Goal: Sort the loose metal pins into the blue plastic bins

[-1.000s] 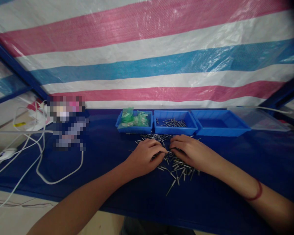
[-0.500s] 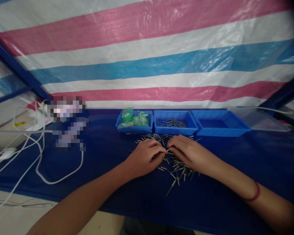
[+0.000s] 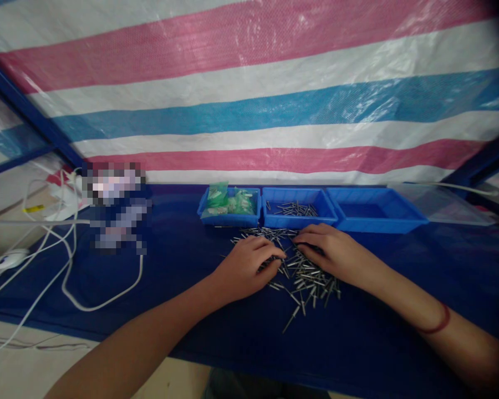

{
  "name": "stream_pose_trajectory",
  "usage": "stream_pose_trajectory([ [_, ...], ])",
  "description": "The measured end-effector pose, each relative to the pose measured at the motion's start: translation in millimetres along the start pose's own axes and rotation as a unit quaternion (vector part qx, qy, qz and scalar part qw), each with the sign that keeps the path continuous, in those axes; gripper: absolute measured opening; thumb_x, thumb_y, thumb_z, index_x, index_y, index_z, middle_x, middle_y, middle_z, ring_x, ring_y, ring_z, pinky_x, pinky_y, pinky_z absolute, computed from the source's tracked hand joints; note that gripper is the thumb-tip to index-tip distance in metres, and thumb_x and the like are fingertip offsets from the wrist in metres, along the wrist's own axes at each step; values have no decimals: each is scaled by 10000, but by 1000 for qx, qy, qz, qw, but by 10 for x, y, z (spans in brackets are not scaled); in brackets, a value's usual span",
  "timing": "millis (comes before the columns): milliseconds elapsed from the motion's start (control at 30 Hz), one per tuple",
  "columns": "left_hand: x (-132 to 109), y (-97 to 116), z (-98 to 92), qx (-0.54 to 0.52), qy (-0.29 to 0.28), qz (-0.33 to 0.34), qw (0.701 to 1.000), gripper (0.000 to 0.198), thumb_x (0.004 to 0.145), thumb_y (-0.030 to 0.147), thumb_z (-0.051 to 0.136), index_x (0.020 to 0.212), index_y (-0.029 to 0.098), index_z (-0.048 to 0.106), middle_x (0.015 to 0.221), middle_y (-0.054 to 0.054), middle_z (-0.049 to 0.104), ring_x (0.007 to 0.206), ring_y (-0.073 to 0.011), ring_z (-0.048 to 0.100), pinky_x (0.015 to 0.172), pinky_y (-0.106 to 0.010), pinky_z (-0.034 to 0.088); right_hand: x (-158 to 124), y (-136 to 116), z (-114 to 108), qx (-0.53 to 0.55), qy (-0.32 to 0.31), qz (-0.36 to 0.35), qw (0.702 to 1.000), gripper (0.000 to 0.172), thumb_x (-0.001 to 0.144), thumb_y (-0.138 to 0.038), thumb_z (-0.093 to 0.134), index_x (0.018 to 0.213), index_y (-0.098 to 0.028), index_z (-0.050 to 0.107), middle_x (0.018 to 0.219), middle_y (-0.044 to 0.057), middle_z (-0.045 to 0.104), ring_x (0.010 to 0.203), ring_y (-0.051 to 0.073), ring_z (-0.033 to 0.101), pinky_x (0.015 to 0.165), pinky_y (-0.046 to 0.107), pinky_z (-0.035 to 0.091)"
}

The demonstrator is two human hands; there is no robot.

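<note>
A loose heap of several small metal pins [image 3: 307, 277] lies on the dark blue table cover [image 3: 183, 271]. My left hand [image 3: 245, 266] rests on the heap's left edge, fingers curled down and pinched over some pins. My right hand [image 3: 332, 249] sits at the heap's far right side, fingers bent and pressed together on pins, just in front of the middle blue tray [image 3: 297, 208], which holds more pins. A red band circles my right wrist.
Three blue trays stand in a row at the back: the left one [image 3: 228, 206] holds green packets, the right one [image 3: 374, 213] looks bare. White cables [image 3: 66, 271] loop at the left. A striped tarp [image 3: 249, 88] closes the back. A clear lid [image 3: 441, 205] lies far right.
My right hand has moved away from the left hand, up and to the right toward the middle tray, uncovering more of the heap. The left hand has stayed put.
</note>
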State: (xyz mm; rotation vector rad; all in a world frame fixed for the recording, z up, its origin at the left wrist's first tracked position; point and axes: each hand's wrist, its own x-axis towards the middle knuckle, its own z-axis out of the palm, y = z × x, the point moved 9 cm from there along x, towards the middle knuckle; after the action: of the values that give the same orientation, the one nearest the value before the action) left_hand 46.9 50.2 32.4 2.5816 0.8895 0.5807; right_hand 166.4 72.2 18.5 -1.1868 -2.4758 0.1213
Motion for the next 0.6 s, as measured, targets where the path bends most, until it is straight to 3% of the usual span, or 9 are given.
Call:
stream_pose_trajectory([
  [333, 5, 4, 6, 2, 2, 7, 1000, 208, 928, 224, 459, 1028, 173, 634, 1011, -68, 641, 938, -177, 572, 865, -305, 423, 20, -23, 13, 15, -16, 29, 999, 155, 886, -185, 509, 887, -177, 664, 876, 76, 673, 829, 213, 607, 768, 357, 489],
  [600, 6, 0, 13, 10, -2, 6, 1000, 202, 927, 236, 466, 1019, 183, 637, 998, -68, 640, 933, -180, 573, 856, -304, 427, 5, -56, 46, -6, -19, 12, 1000, 122, 882, -190, 513, 814, -164, 610, 834, 78, 623, 792, 213, 563, 736, 355, 453],
])
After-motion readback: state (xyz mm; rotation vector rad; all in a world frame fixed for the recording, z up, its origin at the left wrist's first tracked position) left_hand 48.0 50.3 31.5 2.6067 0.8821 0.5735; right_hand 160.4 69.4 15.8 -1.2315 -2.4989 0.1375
